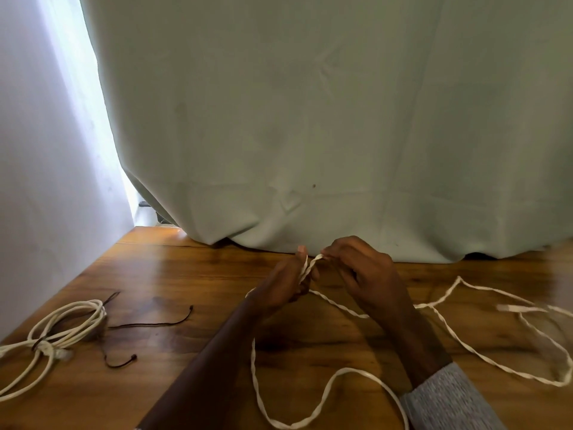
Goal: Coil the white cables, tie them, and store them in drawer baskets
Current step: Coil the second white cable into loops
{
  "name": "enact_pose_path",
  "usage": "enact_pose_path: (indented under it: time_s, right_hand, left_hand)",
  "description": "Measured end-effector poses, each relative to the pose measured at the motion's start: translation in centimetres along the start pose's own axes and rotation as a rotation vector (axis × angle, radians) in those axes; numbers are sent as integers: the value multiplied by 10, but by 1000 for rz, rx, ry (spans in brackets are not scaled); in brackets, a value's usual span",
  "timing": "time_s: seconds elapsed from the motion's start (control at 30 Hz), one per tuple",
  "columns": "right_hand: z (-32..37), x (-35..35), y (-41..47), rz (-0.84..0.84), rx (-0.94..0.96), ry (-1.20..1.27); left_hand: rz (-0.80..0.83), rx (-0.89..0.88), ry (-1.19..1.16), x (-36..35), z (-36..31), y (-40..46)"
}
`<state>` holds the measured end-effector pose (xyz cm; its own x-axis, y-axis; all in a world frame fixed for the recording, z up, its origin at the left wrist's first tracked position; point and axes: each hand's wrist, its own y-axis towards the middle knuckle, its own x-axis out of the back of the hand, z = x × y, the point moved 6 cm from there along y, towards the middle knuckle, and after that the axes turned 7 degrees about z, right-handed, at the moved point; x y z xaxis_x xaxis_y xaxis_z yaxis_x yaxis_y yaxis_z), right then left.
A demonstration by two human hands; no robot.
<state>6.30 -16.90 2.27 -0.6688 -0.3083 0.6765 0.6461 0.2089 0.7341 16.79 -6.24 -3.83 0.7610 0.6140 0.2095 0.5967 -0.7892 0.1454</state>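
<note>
Left hand (286,285) grips cable (310,265), right hand (362,271) pinches its end at 12 o'clock (starting coil); slack trails toward 3.

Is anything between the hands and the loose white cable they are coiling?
Nothing visible. The left hand and right hand already grip the loose white cable directly; its slack trails free across the wooden table. No drawer baskets are in view.

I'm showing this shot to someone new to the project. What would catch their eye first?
Probably the two hands at centre, the left hand and right hand together pinching a twisted white cable that trails in loose loops across the wooden table. Next, the already tied cable coil at far left, with thin dark ties lying beside it.
</note>
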Motion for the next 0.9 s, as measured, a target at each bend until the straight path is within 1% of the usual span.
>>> enact_pose_path:
  time_s: [0.07, 0.23, 0.33, 0.4, 0.5, 0.63, 0.7, 0.8, 0.9]
  right_hand:
    - [0, 1, -1, -26, 8, -11]
    - [-24, -1, -8, -66, -113, -24]
    - [-29, -4, -11, -66, -141, 4]
    - [-27, -4, -11, -77, -128, -2]
    - [-17, -3, -8, -103, -70, -53]
    - [-3, -2, -3, -140, -4, -110]
    - [-5, -2, -3, -134, -15, -110]
    - [-19, -5, -6, -96, -112, -73]
    - [-30, -8, -8, -66, -201, -69]
  left_hand:
    - [66, 31, -4, -4, 1, 0]
    - [274, 58, -60, -18, -4, -4]
    - [352, 46, -60, -18, -2, -6]
    - [348, 20, 3, -18, -3, -8]
    - [270, 16, 145, -15, -2, -7]
    - [252, -17, 199, -15, -2, -5]
    - [274, -5, 173, -20, -2, -5]
    - [311, 6, 125, -29, -8, -9]
    - [297, -10, -69, -27, -12, -10]
